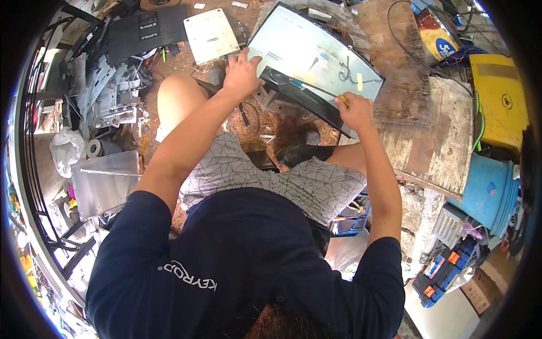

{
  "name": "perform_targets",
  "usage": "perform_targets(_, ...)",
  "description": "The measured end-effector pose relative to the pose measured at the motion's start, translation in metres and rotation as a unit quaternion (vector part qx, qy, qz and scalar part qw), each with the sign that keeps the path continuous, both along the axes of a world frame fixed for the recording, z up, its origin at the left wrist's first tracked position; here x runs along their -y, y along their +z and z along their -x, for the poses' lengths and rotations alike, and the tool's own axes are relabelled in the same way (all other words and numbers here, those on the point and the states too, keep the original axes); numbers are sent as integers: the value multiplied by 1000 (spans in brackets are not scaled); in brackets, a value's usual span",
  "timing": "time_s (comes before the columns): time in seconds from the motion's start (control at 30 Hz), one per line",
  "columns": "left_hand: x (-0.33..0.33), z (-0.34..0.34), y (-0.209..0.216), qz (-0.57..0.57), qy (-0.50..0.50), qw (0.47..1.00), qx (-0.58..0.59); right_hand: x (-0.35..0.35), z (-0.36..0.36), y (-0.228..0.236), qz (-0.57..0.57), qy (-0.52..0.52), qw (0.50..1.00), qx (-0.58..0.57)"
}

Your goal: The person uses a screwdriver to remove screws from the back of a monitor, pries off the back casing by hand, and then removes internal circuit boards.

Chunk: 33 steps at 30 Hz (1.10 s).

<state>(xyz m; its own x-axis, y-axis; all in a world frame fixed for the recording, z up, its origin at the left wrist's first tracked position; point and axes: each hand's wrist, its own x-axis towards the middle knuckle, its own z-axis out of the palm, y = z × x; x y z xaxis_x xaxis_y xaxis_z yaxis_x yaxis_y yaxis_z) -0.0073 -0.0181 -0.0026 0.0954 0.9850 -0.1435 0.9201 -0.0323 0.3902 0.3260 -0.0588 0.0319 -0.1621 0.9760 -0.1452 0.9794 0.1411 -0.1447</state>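
A flat display panel [316, 51] with a pale back and a thin dark frame lies tilted in front of me, its near edge toward my knees. My left hand [241, 76] grips its left edge near the corner. Along the near side runs a glossy black strip [307, 100]. My right hand [358, 112] is closed round the yellow handle of a screwdriver [342, 100]. The thin shaft points left across the panel, over the black strip. A dark cable [345, 72] and small yellow labels sit on the panel's back.
A worn wooden board [418, 147] is at the right, near a blue bucket [484, 186] and a yellow case [499, 104]. A white square cover [210, 37] lies beyond my left hand. Metal scrap [107, 93] is piled at the left. A blue-and-orange toolbox [443, 274] stands lower right.
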Motion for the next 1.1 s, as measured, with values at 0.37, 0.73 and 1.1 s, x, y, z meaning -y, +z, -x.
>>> perform_targets(0.37, 2, -1, 1, 2, -10, 1000, -5, 1, -6, -26, -42, 27, 998, -45)
perform_targets(0.73, 0, 3, 4, 7, -1, 1000, -13, -7, 39, 45, -105, 123, 986, 39)
perform_targets(1.1, -6, -2, 1, -69, -220, 973, -22, 34, -33, 37, 24, -169, 985, -27)
